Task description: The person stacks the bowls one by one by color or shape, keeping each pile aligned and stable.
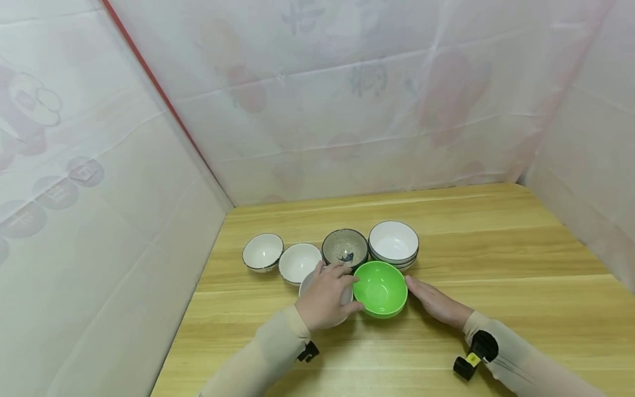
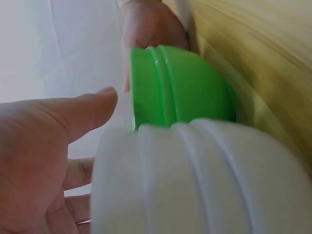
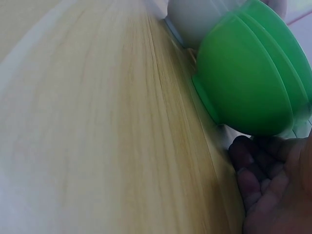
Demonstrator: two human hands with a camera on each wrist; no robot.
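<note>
Left hand [image 1: 324,295] cups a pale bowl [image 2: 204,180] at lower centre of the frame, fingers curled over its rim; right hand [image 1: 436,302] lies open, fingertips beside the green bowl [image 1: 380,288]. Both bowls touch on the counter [image 1: 496,309]. Four others stand unstacked in a row behind; gathering looks barely begun.

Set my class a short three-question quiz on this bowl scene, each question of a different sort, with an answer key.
1. True or false: the green bowl stands upright on the wooden table.
2. Which hand covers the white bowl beside the green one? A) left hand B) right hand C) neither
3. Fill in: the speckled grey bowl stands just ___ the green bowl, as the head view shows.

Key
1. True.
2. A; the left hand lies over it, fingers curled on its rim.
3. Behind, farther from the person.
</note>
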